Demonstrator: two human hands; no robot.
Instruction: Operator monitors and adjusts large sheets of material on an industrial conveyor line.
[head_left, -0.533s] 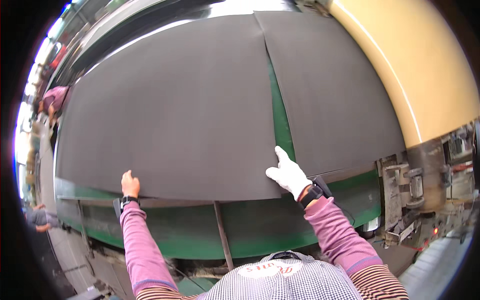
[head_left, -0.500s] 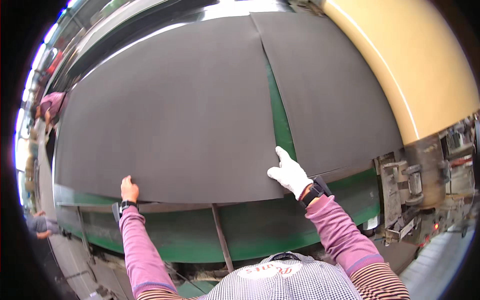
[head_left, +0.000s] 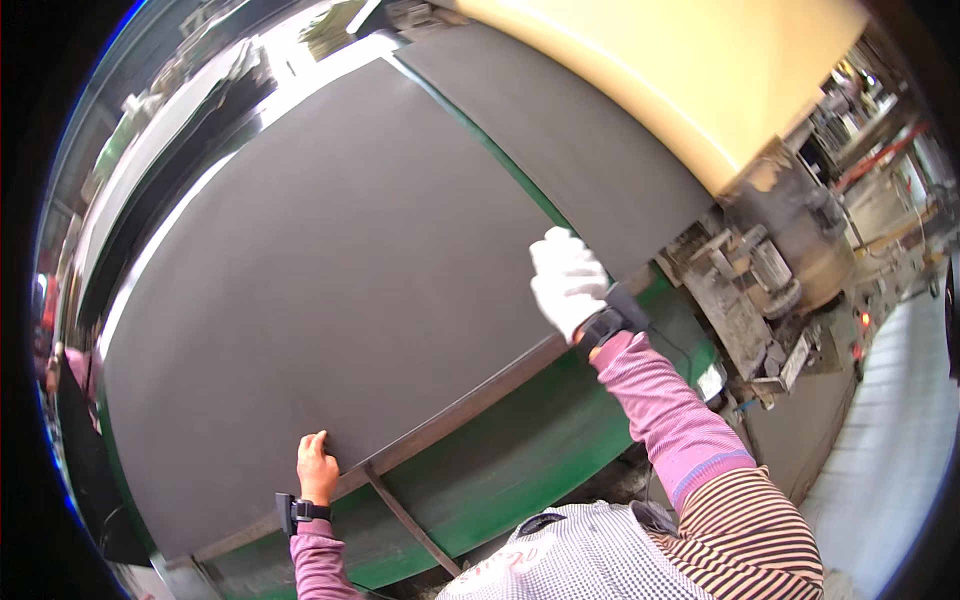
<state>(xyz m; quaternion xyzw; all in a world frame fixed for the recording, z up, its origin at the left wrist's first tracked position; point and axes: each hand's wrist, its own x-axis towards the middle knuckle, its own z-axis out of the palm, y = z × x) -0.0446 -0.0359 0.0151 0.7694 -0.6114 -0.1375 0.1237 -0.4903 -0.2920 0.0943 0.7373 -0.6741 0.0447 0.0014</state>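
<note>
A large dark grey sheet (head_left: 300, 280) covers most of the green table belt (head_left: 470, 475). Along its right side, a second dark grey sheet (head_left: 560, 120) lies with a narrow green gap between the two. My bare left hand (head_left: 318, 470) is closed over the near edge of the large sheet, fingertips on top; its thumb side is partly hidden. My right hand (head_left: 568, 283), in a white glove, is at the large sheet's near right corner by the gap. Its fingers are curled together, and what they hold, if anything, is hidden.
A wide yellow roll or drum (head_left: 680, 70) stands beyond the second sheet. Metal machine parts (head_left: 750, 290) jut out at the right, next to the table. A metal bar (head_left: 410, 520) crosses the green front. Another person's pink sleeve (head_left: 78, 365) shows at the far left.
The wedge-shaped green gap has become a narrow, nearly even strip as the large sheet's edge came closer to the second sheet. My right hand's fingers have curled in. The view has turned.
</note>
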